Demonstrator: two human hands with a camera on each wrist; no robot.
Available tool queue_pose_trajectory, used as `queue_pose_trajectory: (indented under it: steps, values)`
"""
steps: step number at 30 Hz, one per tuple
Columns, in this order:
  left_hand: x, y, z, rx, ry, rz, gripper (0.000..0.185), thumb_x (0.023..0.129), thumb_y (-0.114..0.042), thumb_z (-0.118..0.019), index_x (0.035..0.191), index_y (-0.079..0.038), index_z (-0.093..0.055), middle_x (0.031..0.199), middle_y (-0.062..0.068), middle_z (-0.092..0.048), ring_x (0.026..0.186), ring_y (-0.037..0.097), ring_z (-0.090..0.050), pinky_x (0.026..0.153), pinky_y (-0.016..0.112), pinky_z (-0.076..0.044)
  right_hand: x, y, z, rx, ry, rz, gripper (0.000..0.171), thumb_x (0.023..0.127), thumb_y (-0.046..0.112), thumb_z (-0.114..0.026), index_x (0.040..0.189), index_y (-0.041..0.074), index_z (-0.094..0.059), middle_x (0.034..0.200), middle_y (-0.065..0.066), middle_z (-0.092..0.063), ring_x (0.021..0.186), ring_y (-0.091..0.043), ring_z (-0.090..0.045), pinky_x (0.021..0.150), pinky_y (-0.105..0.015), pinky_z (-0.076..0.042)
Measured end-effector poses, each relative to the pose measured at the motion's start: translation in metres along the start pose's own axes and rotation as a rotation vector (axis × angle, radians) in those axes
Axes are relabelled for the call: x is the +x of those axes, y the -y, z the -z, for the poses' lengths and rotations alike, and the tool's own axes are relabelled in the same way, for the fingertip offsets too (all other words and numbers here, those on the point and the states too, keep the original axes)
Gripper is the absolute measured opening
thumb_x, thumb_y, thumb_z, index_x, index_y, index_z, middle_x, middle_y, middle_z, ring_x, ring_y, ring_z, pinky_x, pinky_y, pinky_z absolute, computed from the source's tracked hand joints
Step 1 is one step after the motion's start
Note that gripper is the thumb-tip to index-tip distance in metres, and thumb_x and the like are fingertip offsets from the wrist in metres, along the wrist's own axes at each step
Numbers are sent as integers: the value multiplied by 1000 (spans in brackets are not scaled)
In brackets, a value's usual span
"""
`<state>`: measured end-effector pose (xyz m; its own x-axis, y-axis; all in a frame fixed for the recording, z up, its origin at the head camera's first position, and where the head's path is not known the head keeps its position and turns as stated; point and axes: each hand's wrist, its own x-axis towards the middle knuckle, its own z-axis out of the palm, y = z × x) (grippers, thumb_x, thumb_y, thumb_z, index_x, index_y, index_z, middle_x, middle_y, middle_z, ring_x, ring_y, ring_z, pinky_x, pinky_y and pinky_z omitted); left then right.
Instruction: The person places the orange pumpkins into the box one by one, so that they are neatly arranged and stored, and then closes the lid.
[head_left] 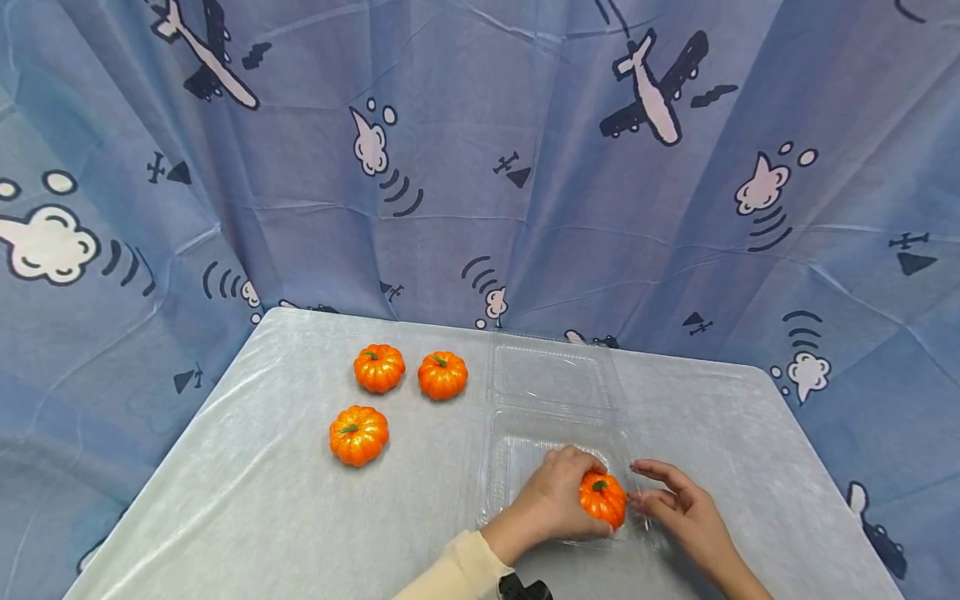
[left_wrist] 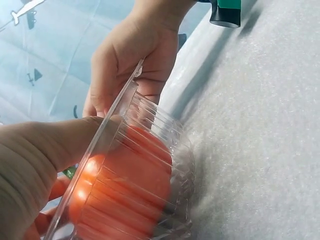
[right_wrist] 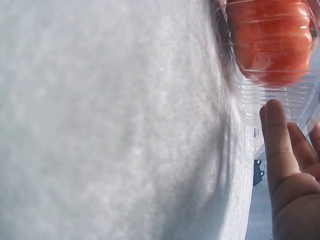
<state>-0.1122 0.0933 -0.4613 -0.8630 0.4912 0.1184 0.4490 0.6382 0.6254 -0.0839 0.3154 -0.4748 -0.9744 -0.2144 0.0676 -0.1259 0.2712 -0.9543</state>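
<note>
**Left hand (head_left: 558,496) holds an orange pumpkin (head_left: 603,502) inside a clear plastic container (head_left: 486,475)**

The held pumpkin is small and squat, a glossy reddish orange, its sides swelling in rounded ribs, with a short green stem (head_left: 600,485) on top. It sits in the container's near right corner, and its colour shows through the ridged clear wall. The left hand grips it, thumb on the near side and fingers curled over the far side; a cream sleeve (head_left: 461,571) covers that forearm. The right hand (head_left: 686,512) is just right of the container, its fingers parted and extended, the tips by the wall; I can't tell from here whether they touch it.

I count four pumpkins in all. One is in the container, and the other three stand to its left: a near one (head_left: 359,436), a far one (head_left: 379,368), and one closest to the lid (head_left: 442,376). Those three have a yellower sheen. There is one container, its single lid (head_left: 551,375) folded open on the far side. Under the container is one table (head_left: 247,467) with a pale cloth; behind it hangs a blue curtain (head_left: 450,167) printed with airplanes and clouds.
</note>
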Motion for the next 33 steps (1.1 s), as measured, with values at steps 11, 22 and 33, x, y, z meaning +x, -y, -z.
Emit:
queue_pose_trajectory:
  steps: [11, 22, 33]
  values:
    - [2, -1, -2, -36, 15, -6, 55, 61, -43, -86, 109, -26, -64, 102, -14, -57, 89, 1, -46, 72, 10, -39, 0, 2, 0, -18, -17, -18, 40, 96, -1, -51, 131, -15, -40, 120, 16, -60, 89, -7, -69, 74, -24, -58]
    - [3, -2, -1, -43, 26, -10, 48, 66, -42, -83, 108, -27, -66, 100, -14, -57, 86, 0, -45, 70, 10, -37, -1, 2, -2, -56, -43, -65, 40, 96, 2, -52, 132, -13, -41, 118, 18, -60, 88, -7, -69, 73, -23, -58]
    - [-2, 2, 8, -84, 11, -1, 49, 71, -44, -78, 115, -26, -65, 109, -12, -58, 96, 3, -49, 74, 12, -41, 0, 2, -3, -73, -53, -98, 42, 96, 5, -54, 134, -11, -41, 117, 20, -59, 87, -8, -69, 73, -22, -57]
